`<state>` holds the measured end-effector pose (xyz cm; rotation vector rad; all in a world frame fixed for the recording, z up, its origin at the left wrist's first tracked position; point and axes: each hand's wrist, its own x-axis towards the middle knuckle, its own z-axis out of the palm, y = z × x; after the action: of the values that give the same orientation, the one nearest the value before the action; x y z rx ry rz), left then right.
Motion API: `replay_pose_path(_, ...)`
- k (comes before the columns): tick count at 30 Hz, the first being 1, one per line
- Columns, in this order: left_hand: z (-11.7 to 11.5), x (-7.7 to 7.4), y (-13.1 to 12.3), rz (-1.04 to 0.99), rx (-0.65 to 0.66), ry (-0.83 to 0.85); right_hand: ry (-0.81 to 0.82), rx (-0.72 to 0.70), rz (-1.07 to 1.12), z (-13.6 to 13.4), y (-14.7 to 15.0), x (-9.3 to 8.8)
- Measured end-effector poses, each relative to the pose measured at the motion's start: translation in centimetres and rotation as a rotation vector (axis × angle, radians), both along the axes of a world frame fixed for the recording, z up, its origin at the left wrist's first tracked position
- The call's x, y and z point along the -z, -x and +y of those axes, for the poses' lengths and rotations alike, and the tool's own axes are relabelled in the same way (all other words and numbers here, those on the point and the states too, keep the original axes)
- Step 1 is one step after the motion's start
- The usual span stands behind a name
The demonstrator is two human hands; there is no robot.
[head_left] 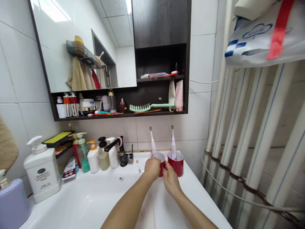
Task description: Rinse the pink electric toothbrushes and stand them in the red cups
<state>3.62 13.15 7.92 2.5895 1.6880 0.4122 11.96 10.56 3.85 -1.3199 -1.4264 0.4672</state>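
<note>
Two red cups with white insides stand side by side at the back right of the white sink top. My left hand (152, 168) is closed at the front left of the left red cup (163, 165). On that cup's right side rest the curled fingers of my right hand (172, 179), which partly covers the front of the right red cup (179, 166). A pale pink electric toothbrush (153, 148) leans upright in the left cup, and a similar electric toothbrush (173, 148) stands in the right one. A small brush head (138, 165) lies left of my left hand.
A black faucet (122, 152) rises behind the sink basin (95, 203). Several pump bottles (94, 156) line the back left, near a large white dispenser (43, 168). Above hangs a dark mirror cabinet (159, 28) with a hairbrush (140, 108). White pipes (252, 127) run along the right.
</note>
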Motion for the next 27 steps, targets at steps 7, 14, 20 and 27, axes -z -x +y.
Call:
replay_pose_path(7,2.4,-0.2,-0.8,-0.144,0.013,-0.006,0.03,0.029,0.011,2.5,-0.6,0.1)
replay_pose_path(14,0.2,-0.7,-0.1,-0.519,0.044,-0.062,0.008,0.002,0.052,0.7,-0.5,-0.7)
replay_pose_path(20,-5.8,-4.1,1.3,-0.962,0.096,0.045,-0.113,-0.292,0.418,-4.8,0.8,-7.0)
replay_pose_path(27,-12.6,-8.8,3.0,-1.635,0.568,0.397,-0.146,-0.629,0.622,-10.5,2.4,-12.3)
